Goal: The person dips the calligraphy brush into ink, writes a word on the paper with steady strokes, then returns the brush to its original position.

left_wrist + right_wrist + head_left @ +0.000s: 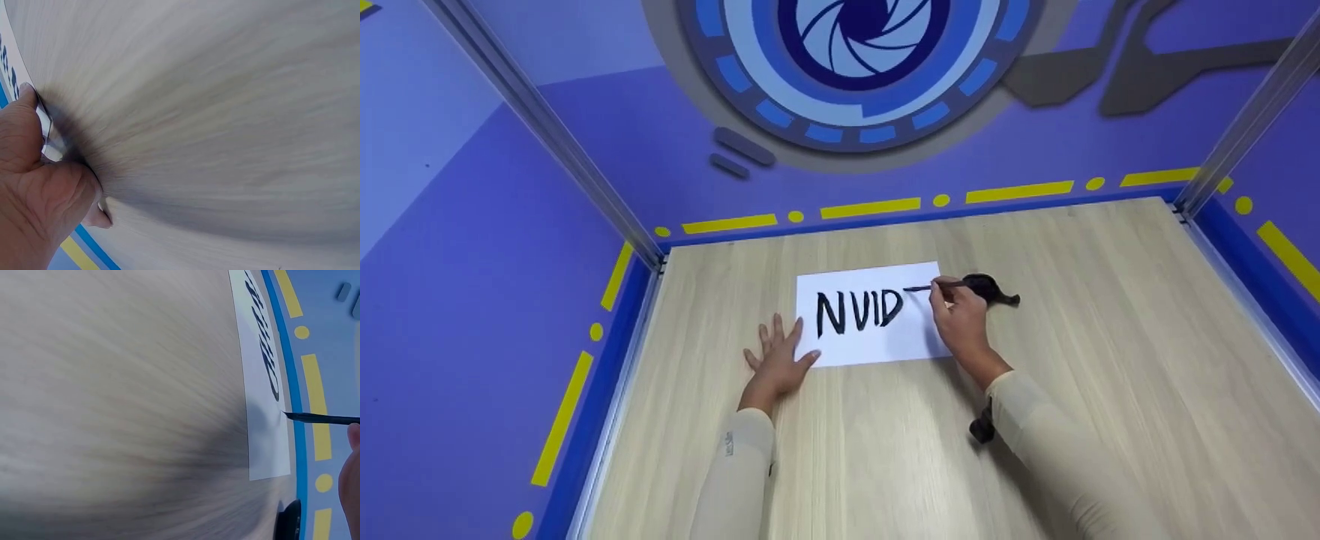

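A white sheet of paper (855,351) lies on the wooden table, bearing the thick black letters NVID (859,311). My left hand (781,366) rests with spread fingers at the sheet's left edge, its thumb over the lower left corner. Between thumb and fingers my right hand (962,322) pinches a thin dark brush (921,288) above the right part of the paper. In the right wrist view, the pointed brush tip (289,415) is at the sheet, just past the letter D; whether it touches is hard to tell.
Behind the right hand sits a black rounded object (982,287) with a narrow curved end. Blue and purple panels (585,150) with yellow marks wall the wooden table (870,450) at the back and both sides. A small black item (982,430) shows beside the right sleeve.
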Demonstrator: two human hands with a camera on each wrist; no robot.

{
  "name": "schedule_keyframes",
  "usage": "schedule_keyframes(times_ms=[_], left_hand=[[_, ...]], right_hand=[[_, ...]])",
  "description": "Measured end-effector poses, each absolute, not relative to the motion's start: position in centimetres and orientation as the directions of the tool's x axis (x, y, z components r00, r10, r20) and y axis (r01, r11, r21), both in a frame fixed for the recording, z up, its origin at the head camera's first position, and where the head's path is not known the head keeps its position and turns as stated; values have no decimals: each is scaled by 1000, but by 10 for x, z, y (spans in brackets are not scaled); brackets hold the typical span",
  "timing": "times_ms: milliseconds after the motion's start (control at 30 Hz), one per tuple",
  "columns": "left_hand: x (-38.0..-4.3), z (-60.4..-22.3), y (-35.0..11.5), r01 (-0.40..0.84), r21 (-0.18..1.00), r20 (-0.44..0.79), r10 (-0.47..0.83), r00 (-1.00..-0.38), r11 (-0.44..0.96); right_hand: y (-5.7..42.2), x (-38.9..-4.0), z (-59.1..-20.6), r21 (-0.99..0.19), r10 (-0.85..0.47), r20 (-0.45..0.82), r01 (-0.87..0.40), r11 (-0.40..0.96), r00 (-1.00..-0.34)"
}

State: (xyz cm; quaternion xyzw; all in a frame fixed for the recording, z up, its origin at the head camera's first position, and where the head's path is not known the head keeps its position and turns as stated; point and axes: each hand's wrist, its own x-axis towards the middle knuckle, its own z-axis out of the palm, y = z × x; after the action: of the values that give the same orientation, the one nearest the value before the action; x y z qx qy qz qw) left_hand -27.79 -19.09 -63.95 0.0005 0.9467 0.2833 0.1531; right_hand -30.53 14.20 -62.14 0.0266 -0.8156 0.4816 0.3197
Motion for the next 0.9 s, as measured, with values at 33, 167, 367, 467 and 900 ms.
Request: schedule_keyframes(times_ms=[33, 167, 367, 467, 900], left_hand=[[-278, -639, -191, -82, 535, -287, 90, -954, 841], [-278, -637, -191, -74, 536, -280, 94, -955, 841], [-281, -640, -191, -94, 523, -301, 80, -950, 847], [-280, -639, -191, -98, 520, -305, 77, -949, 848], [-278, -637, -191, -86, 531, -286, 83, -955, 843]], right_hand=[[142, -305, -622, -766, 263, 549, -352, 538, -793], [141, -307, -625, -753, 261, 572, -371, 544, -778], [139, -307, -624, -747, 254, 578, -379, 546, -775], [138, -306, -624, -739, 239, 579, -378, 557, -779], [135, -304, -627, -705, 217, 620, -415, 575, -754]])
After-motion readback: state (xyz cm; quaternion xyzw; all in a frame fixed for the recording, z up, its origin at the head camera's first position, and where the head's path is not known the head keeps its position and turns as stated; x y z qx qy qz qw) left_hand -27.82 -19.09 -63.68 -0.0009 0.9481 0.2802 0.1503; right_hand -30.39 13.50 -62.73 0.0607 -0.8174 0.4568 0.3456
